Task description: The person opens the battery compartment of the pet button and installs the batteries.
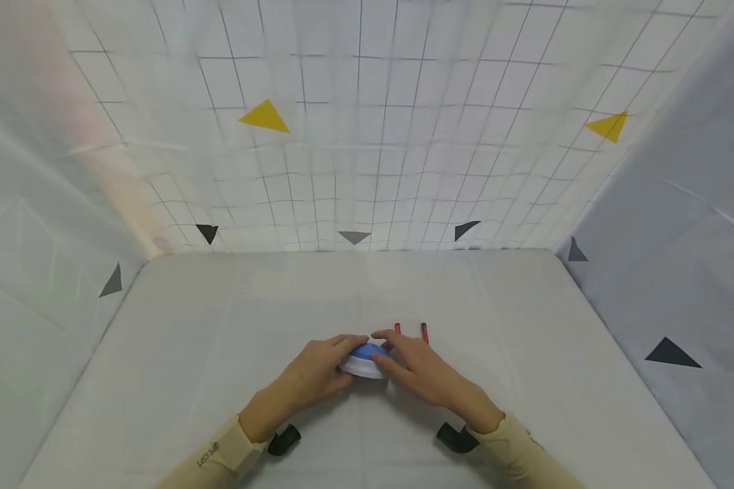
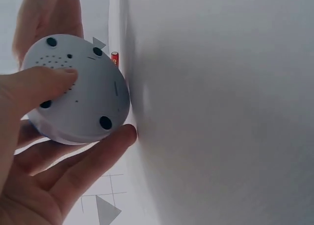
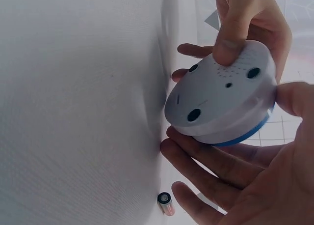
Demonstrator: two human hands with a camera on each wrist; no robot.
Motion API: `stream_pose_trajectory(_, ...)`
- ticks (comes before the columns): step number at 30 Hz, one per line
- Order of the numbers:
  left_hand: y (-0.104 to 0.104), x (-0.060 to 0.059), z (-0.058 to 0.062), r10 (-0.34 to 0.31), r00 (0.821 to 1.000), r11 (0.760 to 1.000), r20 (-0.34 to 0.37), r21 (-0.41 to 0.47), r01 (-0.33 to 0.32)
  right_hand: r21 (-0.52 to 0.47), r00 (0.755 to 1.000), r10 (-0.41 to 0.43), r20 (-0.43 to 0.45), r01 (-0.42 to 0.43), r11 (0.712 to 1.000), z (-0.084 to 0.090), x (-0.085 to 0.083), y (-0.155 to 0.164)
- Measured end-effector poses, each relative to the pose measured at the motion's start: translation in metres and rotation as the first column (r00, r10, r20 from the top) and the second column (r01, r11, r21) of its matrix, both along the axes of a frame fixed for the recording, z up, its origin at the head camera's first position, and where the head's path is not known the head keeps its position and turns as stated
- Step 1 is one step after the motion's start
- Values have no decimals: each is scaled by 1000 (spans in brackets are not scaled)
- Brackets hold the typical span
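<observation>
A round white device (image 1: 365, 361) with a blue top is held just above the table (image 1: 220, 326), tilted so its white underside faces me. My left hand (image 1: 318, 373) grips its left side, with the thumb (image 2: 41, 87) pressed on the underside (image 2: 81, 95) and the fingers (image 2: 93, 154) curled beneath. My right hand (image 1: 417, 370) grips the right side, its fingers (image 3: 211, 168) under the blue rim (image 3: 251, 133) and its thumb (image 3: 294, 98) at the edge. The underside (image 3: 221, 99) shows dark rubber feet and small holes.
Two small red batteries (image 1: 397, 329) (image 1: 425, 332) lie on the table just behind the hands; one battery (image 3: 166, 204) shows end-on near my right fingers. White sheets with grid lines and triangle marks wall the table on three sides.
</observation>
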State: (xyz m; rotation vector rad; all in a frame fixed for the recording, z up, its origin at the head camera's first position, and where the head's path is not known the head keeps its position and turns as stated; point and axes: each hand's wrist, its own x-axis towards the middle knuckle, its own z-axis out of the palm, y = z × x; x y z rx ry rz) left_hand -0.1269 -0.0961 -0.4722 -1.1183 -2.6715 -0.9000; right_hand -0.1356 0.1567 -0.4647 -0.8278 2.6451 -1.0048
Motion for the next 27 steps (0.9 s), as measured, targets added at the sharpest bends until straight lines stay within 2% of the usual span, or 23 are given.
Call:
stream_pose_trajectory(5,2,1,-3,-6,998,998,-65,55,10,-19,1000,-22,-3,22,1000,-3,0,0)
stream_pose_trajectory(8,2,0,-2,-5,997,996,-76,86,12,-31,1000,-27,3,27,999,-3,-1,-1)
stream_pose_trajectory(16,2,-6,-1,-4,1000,982,-17,191,7,-63,1000,11,-1,-11,998,2,-3,-2)
stream_pose_trajectory(20,1,-9,-1,4,1000,978,7,208,-6,-66,999,35,-15,-36,997,3,-3,-2)
stream_pose_trajectory(27,1,-8,-3,22,998,974,66,225,-37,-84,998,60,14,-58,995,3,-1,0)
